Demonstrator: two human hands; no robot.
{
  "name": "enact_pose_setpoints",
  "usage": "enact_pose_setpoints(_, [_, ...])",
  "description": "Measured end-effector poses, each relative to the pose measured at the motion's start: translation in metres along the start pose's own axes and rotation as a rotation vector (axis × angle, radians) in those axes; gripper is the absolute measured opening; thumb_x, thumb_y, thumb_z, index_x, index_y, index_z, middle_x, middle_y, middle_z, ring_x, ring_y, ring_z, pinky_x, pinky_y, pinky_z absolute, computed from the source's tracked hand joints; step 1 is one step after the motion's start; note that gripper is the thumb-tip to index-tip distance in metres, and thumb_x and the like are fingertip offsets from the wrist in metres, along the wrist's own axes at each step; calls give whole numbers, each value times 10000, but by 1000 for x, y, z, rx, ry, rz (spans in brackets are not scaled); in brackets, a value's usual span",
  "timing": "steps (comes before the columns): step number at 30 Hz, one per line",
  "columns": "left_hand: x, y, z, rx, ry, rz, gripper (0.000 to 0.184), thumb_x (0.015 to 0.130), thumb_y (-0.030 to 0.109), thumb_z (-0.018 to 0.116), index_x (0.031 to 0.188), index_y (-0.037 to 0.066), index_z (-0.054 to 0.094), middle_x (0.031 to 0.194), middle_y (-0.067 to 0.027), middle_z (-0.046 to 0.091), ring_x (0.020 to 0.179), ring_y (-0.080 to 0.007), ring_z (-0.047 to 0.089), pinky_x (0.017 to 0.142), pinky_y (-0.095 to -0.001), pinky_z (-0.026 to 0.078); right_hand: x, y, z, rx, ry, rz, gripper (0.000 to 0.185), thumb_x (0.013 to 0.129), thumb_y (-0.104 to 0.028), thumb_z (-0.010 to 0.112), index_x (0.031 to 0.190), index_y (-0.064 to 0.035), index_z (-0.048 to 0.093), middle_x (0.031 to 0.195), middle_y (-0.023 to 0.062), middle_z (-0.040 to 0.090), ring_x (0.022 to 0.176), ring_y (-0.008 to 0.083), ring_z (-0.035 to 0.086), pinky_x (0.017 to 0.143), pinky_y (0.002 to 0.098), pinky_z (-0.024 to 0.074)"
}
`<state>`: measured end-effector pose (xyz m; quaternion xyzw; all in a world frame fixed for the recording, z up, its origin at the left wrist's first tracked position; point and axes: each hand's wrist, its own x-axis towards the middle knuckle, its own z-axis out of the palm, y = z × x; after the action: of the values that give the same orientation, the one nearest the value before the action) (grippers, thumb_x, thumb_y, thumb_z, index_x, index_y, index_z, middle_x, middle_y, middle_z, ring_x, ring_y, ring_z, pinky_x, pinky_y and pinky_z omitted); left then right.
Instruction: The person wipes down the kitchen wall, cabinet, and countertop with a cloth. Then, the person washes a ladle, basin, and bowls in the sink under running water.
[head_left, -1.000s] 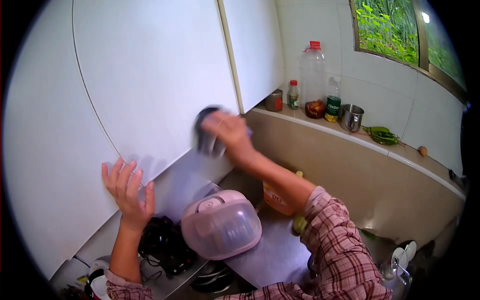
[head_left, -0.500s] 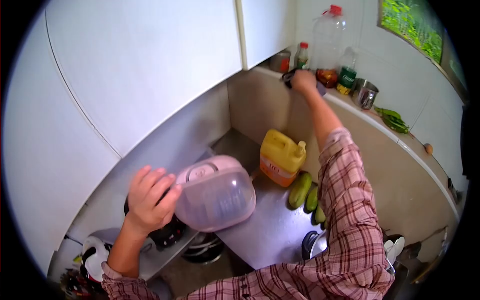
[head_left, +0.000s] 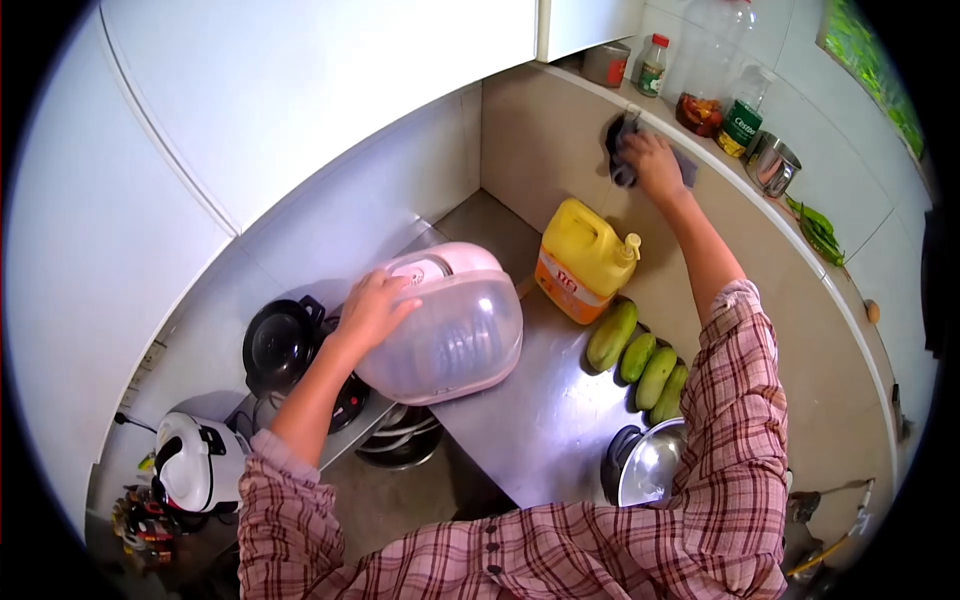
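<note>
My right hand presses a dark grey cloth against the beige wall, just beneath the ledge. Its fingers are bent over the cloth and partly blurred. My left hand rests on the upper left side of a pink dish box, fingers apart and holding nothing. Through the box's clear front, stacked dishes show faintly. Below my right hand stands a yellow jug with an orange label. Beside the jug, several green cucumber-like vegetables lie along the wall.
On the ledge are a red-capped small bottle, a green-labelled bottle, a metal cup and green peppers. A metal pot sits near my right sleeve. A black pan and white rice cooker are at left.
My right hand has moved with the cloth from the ledge top down onto the wall face. My left hand has come from the air onto the dish box. The view has shifted.
</note>
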<state>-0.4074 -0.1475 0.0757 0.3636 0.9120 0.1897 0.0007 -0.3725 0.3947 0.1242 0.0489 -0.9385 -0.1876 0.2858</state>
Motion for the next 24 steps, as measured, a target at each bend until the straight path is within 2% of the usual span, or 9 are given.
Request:
enact_pose_setpoints(3, [2,3,7,37,50,22,438,853,341,692,1163,38,634,1195,-186,581,1179,-356,503,1011,-440,398,-25,-22,11,-78,20,30,236,765,-84,602,954,-144,730,1240,40,611,1144,256,528,929,388,458])
enact_pose_setpoints(6, [-7,3,24,41,184,48,424,845,345,702,1137,41,650,1199,-182,581,1181,-349,500,1013,-425,394,-19,-32,-1,150,-142,269,290,758,-19,559,976,-110,727,1188,100,637,1176,312,524,973,406,448])
enact_pose_setpoints(9, [-7,8,34,-9,276,117,490,853,380,689,1207,48,620,1266,-162,559,1221,-353,477,1038,-431,372,-15,-34,-3,287,98,382,359,745,50,516,991,-96,732,1112,136,680,1113,340,586,934,369,476])
enact_pose_setpoints(12, [-4,-2,48,67,294,141,564,850,445,676,1239,45,595,1313,-148,538,1266,-348,445,1070,-440,341,-4,-56,-15,651,157,757,450,730,96,443,1031,-76,729,1074,177,692,1037,376,636,916,343,484])
enact_pose_setpoints(13, [-7,-3,49,73,285,136,583,846,463,675,1243,45,593,1323,-146,532,1276,-345,435,1077,-445,332,-5,-63,-13,682,221,759,431,731,58,447,1042,-58,722,974,197,708,923,372,667,884,379,497])
enact_pose_setpoints(16, [-6,0,47,63,247,144,634,829,510,677,1255,50,586,1349,-145,513,1298,-339,410,1091,-464,312,-7,-88,-5,1019,240,784,475,718,76,419,1048,-70,729,942,188,714,916,297,683,873,324,492])
enact_pose_setpoints(17, [-7,1,46,54,221,150,647,820,519,684,1262,56,585,1356,-147,507,1301,-339,405,1092,-473,309,-6,-97,1,1122,227,747,518,706,97,382,1052,-66,730,932,161,719,916,224,674,871,296,483])
enact_pose_setpoints(21, [1,4,35,82,174,161,667,796,523,709,1288,92,576,1375,-130,496,1320,-331,391,1115,-460,298,-7,-146,8,1268,82,759,437,752,103,444,1059,-41,720,975,126,725,941,214,661,873,287,482])
enact_pose_setpoints(24, [10,-11,24,184,153,150,719,793,549,702,1362,148,522,1445,-137,431,1349,-360,356,1113,-538,266,-8,-184,17,1239,-95,783,397,754,105,519,1081,-18,707,966,102,716,924,194,650,857,300,492])
